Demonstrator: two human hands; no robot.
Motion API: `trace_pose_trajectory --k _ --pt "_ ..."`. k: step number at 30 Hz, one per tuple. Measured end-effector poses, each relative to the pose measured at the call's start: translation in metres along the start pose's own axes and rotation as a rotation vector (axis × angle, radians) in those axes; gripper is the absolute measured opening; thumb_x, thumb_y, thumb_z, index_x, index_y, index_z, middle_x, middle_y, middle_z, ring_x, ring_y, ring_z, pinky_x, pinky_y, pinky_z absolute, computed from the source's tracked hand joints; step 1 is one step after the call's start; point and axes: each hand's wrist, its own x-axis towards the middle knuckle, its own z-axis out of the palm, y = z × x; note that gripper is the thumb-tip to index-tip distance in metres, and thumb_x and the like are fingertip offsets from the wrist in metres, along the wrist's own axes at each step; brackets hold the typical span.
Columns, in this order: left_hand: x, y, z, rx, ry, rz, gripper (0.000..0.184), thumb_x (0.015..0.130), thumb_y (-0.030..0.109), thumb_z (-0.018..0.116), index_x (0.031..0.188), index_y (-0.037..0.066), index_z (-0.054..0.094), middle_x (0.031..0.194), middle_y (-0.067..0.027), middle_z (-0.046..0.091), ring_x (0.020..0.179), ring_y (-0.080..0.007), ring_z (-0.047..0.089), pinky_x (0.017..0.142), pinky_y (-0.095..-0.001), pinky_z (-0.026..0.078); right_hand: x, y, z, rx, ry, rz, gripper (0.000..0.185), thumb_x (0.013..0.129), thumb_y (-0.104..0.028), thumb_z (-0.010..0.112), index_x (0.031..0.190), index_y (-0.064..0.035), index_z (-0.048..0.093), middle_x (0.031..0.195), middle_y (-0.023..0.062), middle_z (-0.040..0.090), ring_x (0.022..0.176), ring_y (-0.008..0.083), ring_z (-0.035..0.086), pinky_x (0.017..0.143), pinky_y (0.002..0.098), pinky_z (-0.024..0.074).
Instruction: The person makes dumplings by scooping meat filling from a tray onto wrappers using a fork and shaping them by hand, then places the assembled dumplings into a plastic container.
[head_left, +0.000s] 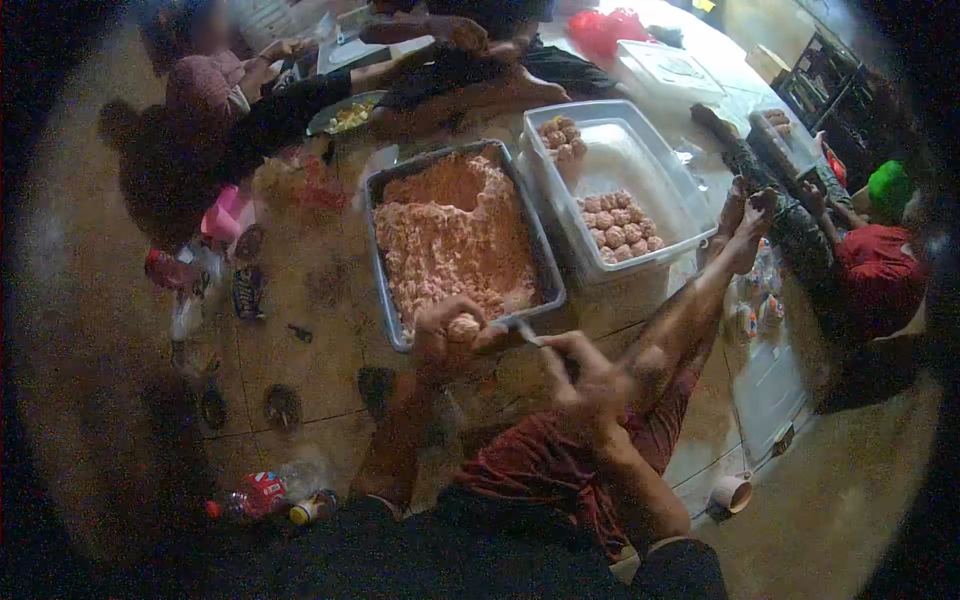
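A grey tub (556,285) of pink minced meat paste (440,235) sits on the floor in front of me. At its near edge, my left hand (442,340) is closed round a ball of meat paste (463,327), whose rounded top shows by the thumb. Just to the right, my right hand (590,385) grips what looks like a small metal spoon (527,331), its tip pointing toward the ball; the rest is hidden by the fingers. Right of the tub stands a clear plastic box (690,190) with meatballs (618,226) at its near end and more at its far left.
Other people sit around, one in a red shirt (880,275) at right. A lidded box (665,70) and a red bag (608,32) lie at the back. Bottles (262,492) lie at lower left, a cup (731,493) at lower right. My bare legs (690,310) stretch beside the clear box.
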Motion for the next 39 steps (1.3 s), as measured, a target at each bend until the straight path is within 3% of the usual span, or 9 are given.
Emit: trace_pose_trajectory --k 5,7,10,12,15,19,21,26,39 --pt "0.005 0.035 0.0 0.115 -0.033 -0.135 0.022 0.086 0.026 0.079 0.09 0.007 0.067 0.084 -0.0067 0.069 0.082 -0.0161 0.067 0.071 -0.0318 0.053 0.013 -0.003 0.005 -0.09 -0.065 -0.159 0.009 0.089 -0.002 0.067 0.097 0.0 0.066 0.089 0.0208 0.067 0.083 0.0376 0.068 0.072 0.0416 0.0534" --pt "0.009 0.024 -0.01 0.047 -0.012 0.04 0.03 0.08 0.028 0.086 0.088 0.005 0.068 0.081 -0.0076 0.068 0.086 -0.0155 0.067 0.073 -0.0322 0.052 0.035 0.005 -0.002 -0.091 0.04 -0.288 0.01 0.09 -0.006 0.067 0.098 -0.0001 0.065 0.085 0.0197 0.066 0.081 0.0384 0.067 0.072 0.044 0.0532" --pt "0.004 0.014 -0.006 0.281 -0.395 -0.355 0.041 0.079 0.025 0.088 0.106 0.005 0.065 0.092 -0.0049 0.068 0.09 -0.015 0.063 0.081 -0.0329 0.053 0.069 0.017 -0.001 -0.284 -0.005 -0.294 0.018 0.091 -0.007 0.065 0.107 0.0021 0.065 0.093 0.0191 0.064 0.085 0.0352 0.067 0.077 0.0413 0.0533" --pt "0.007 0.019 0.009 0.04 -0.303 -0.398 0.046 0.08 0.025 0.088 0.113 0.005 0.064 0.096 -0.0046 0.068 0.09 -0.0146 0.063 0.082 -0.0322 0.053 0.084 0.02 0.008 -0.654 0.016 -0.446 0.029 0.092 -0.013 0.065 0.117 0.0014 0.061 0.11 0.0234 0.06 0.095 0.0414 0.064 0.083 0.0454 0.0541" --pt "0.01 0.009 0.019 -0.276 -0.193 -0.389 0.066 0.086 0.039 0.081 0.134 0.001 0.056 0.105 -0.0041 0.065 0.094 -0.0132 0.062 0.086 -0.0313 0.052 0.08 0.007 0.001 -0.433 -0.162 -0.235 0.042 0.091 -0.019 0.068 0.127 -0.0008 0.056 0.12 0.0256 0.055 0.1 0.0441 0.062 0.087 0.0477 0.0538" --pt "0.019 0.016 0.048 -0.523 -0.266 -0.324 0.096 0.092 0.06 0.065 0.152 -0.007 0.031 0.143 -0.0205 0.052 0.131 -0.0266 0.052 0.109 -0.0398 0.04 0.083 0.021 -0.015 -0.338 -0.23 -0.205 0.043 0.088 -0.021 0.073 0.125 -0.0037 0.057 0.109 0.0238 0.06 0.097 0.0421 0.064 0.086 0.0467 0.054" --pt "0.024 0.025 0.069 -0.731 -0.125 -0.263 0.097 0.092 0.056 0.067 0.154 -0.005 0.027 0.157 -0.0258 0.036 0.143 -0.0323 0.04 0.115 -0.0426 0.034 0.1 0.03 -0.044 -0.376 -0.25 -0.215 0.037 0.088 -0.018 0.072 0.119 -0.0034 0.059 0.104 0.0227 0.062 0.095 0.0409 0.064 0.084 0.0462 0.054" --pt "0.021 0.001 0.049 -0.268 -0.359 -0.273 0.07 0.094 0.027 0.072 0.15 0.004 0.039 0.142 -0.0185 0.056 0.126 -0.0302 0.059 0.109 -0.0437 0.042 0.182 0.08 -0.155 -0.501 -0.052 -0.403 0.017 0.088 -0.011 0.065 0.103 -0.002 0.063 0.098 0.021 0.069 0.086 0.0332 0.07 0.077 0.0432 0.0566" --pt "-0.037 -0.032 0.04 0.167 -0.492 -0.411 0.039 0.09 0.02 0.075 0.123 0.003 0.064 0.115 -0.0178 0.071 0.107 -0.0297 0.07 0.09 -0.0376 0.053 0.247 0.12 -0.215 -0.773 -0.498 0.341 0.042 0.09 -0.039 0.052 0.101 -0.0059 0.076 0.104 0.0202 0.073 0.097 0.0338 0.07 0.09 0.0429 0.0518"
